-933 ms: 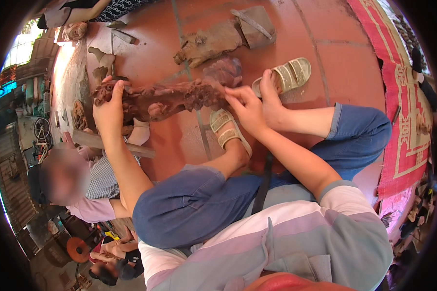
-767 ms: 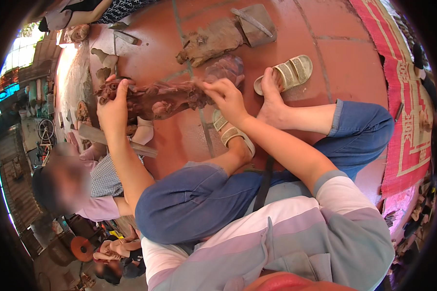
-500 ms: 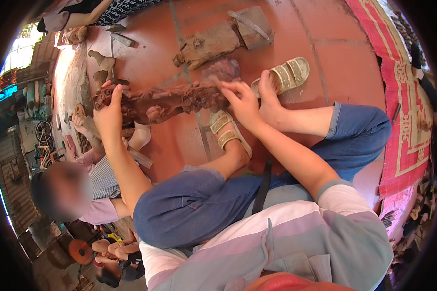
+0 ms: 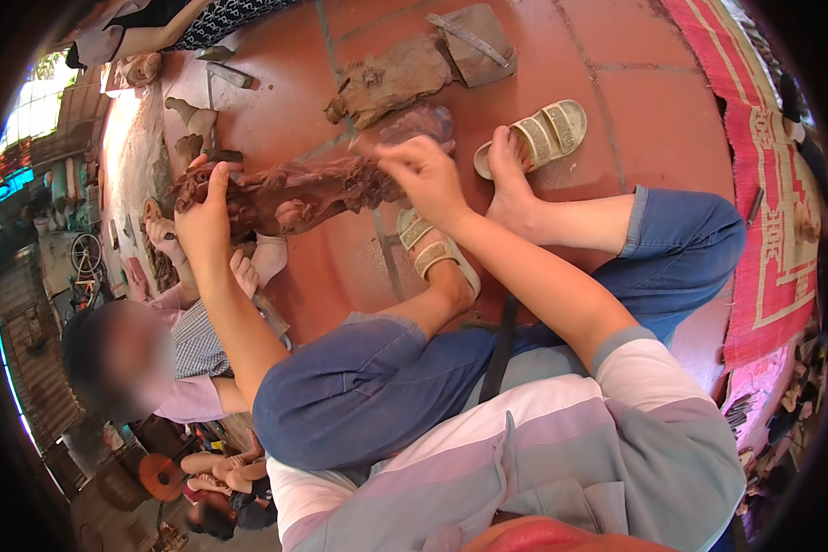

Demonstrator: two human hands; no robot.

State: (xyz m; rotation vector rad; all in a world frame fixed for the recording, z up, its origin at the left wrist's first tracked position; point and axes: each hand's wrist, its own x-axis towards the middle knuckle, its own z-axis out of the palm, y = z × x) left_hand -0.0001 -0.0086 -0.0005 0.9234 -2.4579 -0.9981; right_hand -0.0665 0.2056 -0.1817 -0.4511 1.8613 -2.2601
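A long reddish-brown carved piece of wood [image 4: 290, 198] lies across in front of me, its surface cut in knobbly relief. My left hand [image 4: 206, 207] grips its left end, thumb on top. At its right end is my right hand [image 4: 425, 179], fingers pinched together. A thin, pale, blurred bit shows by those fingertips, too smeared to name. Just beyond the right hand sits a clear plastic bag [image 4: 420, 124] with something dark inside.
Beyond lie a rough wood chunk [image 4: 391, 83] and a wooden block [image 4: 478, 46] with a flat strip on it. Sandals [image 4: 550, 133] surround my feet. A co-worker [image 4: 120, 359] sits close on the left. A red patterned mat [image 4: 773, 212] runs along the right.
My right hand has moved left and turned over the carving's right end. The left hand keeps its grip, almost unmoved. The co-worker's other hand has come into view.
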